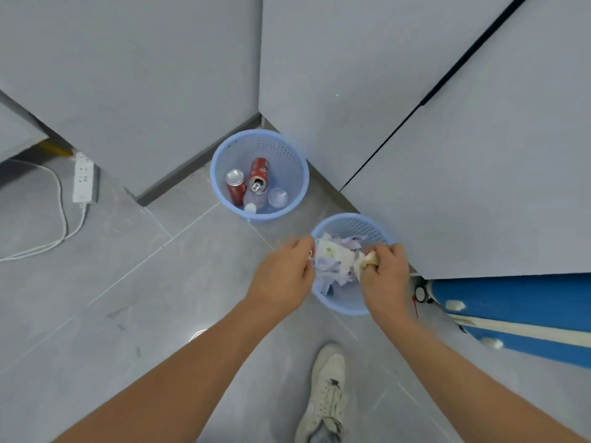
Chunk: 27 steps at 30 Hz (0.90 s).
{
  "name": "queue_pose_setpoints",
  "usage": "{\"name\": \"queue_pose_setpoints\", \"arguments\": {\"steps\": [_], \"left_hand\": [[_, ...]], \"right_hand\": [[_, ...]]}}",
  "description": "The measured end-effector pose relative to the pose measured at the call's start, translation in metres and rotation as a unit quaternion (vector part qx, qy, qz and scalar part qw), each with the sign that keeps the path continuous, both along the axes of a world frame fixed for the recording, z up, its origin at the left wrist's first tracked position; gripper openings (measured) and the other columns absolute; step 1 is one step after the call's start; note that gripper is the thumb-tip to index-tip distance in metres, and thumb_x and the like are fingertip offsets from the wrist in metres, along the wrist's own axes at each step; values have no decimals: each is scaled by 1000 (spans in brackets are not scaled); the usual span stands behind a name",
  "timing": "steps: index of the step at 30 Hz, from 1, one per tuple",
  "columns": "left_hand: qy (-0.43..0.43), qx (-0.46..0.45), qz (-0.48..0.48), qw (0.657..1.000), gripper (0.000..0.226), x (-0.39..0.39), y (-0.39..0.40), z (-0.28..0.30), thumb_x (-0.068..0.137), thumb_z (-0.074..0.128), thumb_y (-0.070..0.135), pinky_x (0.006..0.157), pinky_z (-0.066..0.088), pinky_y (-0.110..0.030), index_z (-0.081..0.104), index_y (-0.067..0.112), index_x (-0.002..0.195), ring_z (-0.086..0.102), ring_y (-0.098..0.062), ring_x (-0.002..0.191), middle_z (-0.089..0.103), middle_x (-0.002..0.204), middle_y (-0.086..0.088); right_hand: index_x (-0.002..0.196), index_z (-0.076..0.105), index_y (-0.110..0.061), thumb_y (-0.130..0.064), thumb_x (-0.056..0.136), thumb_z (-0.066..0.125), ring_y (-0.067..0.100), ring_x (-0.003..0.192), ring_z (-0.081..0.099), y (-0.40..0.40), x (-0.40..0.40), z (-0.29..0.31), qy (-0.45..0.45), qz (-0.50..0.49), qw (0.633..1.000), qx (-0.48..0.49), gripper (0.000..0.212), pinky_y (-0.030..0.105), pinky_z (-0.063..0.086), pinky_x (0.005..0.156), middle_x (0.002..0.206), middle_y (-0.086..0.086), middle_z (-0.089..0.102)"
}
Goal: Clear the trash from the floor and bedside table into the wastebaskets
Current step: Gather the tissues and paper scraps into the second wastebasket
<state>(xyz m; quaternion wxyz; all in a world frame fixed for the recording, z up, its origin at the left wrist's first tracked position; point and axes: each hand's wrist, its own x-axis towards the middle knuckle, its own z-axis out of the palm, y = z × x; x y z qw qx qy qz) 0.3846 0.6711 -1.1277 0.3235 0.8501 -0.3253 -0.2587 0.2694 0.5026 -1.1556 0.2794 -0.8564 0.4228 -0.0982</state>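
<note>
Two light blue wastebaskets stand on the grey floor in a wall corner. The far wastebasket (224, 148) holds two red cans (258, 174), a clear bottle and a clear cup. The near wastebasket (339, 306) is full of crumpled paper and wrappers (334, 260). My left hand (283, 276) and my right hand (388, 270) hover over its rim, both closed on pieces of that paper trash. The right hand also pinches a small pale scrap at its fingertips.
Grey wall panels (415, 91) close in behind and to the right of the baskets. A white power strip (83, 177) with its cable lies at the left. A blue object with a white stripe (518, 311) sits at the right. My white shoe (326, 394) is below.
</note>
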Motion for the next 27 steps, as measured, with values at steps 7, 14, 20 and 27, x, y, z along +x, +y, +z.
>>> {"name": "queue_pose_setpoints", "arguments": {"steps": [7, 14, 20, 27], "left_hand": [[122, 81, -69, 987, 74, -25, -77, -20, 77, 57, 43, 105, 43, -49, 38, 26, 147, 40, -33, 131, 38, 142, -9], [53, 17, -11, 998, 53, -14, -15, 30, 89, 55, 35, 92, 52, -39, 44, 28, 141, 45, -19, 126, 46, 136, 4], [-48, 61, 133, 988, 48, 36, 125, 124, 90, 51, 45, 86, 48, -26, 47, 33, 137, 50, -11, 120, 55, 125, 12], [-96, 92, 277, 952, 47, 89, 342, 269, 93, 52, 55, 93, 49, -35, 47, 36, 136, 50, -13, 123, 58, 124, 11]], "right_hand": [[123, 60, -13, -3, 78, 61, 34, 110, 46, -38, -8, -18, 118, 104, 987, 32, 46, 32, 37, 89, 119, 8, 48], [122, 60, -14, -4, 77, 63, 24, 111, 42, -15, 13, 43, 132, 180, 975, 5, 47, 47, 46, 94, 125, 8, 52], [114, 59, -17, -18, 77, 58, 28, 105, 56, 102, 88, 138, 85, 294, 952, 17, 37, 41, 49, 88, 113, 4, 57], [117, 57, -29, -21, 86, 60, 11, 105, 58, 309, 190, 275, 7, 416, 907, 61, 31, 28, 45, 89, 113, -9, 59]]}}
